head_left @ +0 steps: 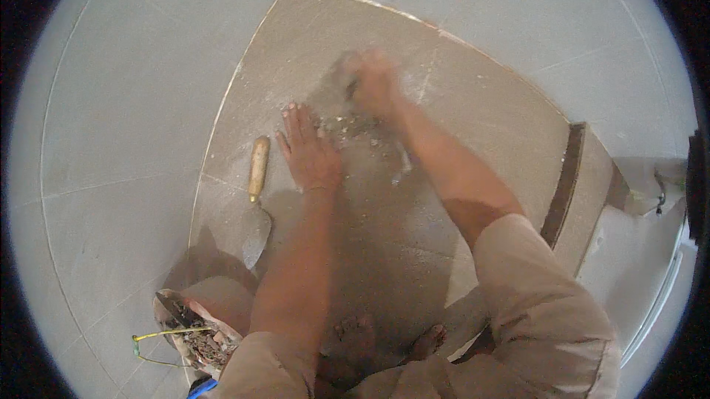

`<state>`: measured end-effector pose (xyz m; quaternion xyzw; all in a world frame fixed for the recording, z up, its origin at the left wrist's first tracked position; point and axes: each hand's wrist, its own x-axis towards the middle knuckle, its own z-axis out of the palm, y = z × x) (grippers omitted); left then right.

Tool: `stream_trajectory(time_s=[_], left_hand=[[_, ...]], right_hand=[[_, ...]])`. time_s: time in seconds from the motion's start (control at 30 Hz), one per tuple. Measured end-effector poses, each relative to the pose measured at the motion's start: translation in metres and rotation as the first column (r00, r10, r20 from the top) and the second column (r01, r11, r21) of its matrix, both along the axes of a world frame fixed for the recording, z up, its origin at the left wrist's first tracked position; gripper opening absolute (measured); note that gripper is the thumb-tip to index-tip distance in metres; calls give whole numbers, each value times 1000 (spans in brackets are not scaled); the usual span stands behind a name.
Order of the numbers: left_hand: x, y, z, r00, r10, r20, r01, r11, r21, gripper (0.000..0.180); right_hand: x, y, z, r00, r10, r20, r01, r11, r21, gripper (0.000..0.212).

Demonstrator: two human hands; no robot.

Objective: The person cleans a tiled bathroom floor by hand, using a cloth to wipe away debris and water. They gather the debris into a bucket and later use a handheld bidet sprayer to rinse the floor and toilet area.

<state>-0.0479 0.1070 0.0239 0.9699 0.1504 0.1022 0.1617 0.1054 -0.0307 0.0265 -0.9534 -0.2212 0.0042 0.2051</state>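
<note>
Loose grey-white rubble [359, 130]: left of it, our left hand [310, 153], fingers spread; beyond, our right hand [376, 85], grip we cannot tell.

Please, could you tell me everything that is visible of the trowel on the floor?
The trowel lies on the beige floor, left of the person's left hand. Its rounded handle looks like worn, pale wood with darker marks, narrowing to a yellowish end. Beyond a thin neck is a grey, metal-looking blade, directed toward the bottom of the picture. Neither hand touches it.
</note>
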Motion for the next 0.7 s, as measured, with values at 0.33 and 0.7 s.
stream_trajectory(time_s=[0.33, 0.7], left_hand=[[-9, 4, 10, 989, -150, 22, 150, 988, -22, 58], [-36, -18, 6, 903, -394, 171, 425, 765, -484, 52]], right_hand=[[-38, -148, 15, 824, -503, 263, 463, 863, 200, 46], [-118, -110, 3, 817, -548, 179, 510, 832, 220, 48]])
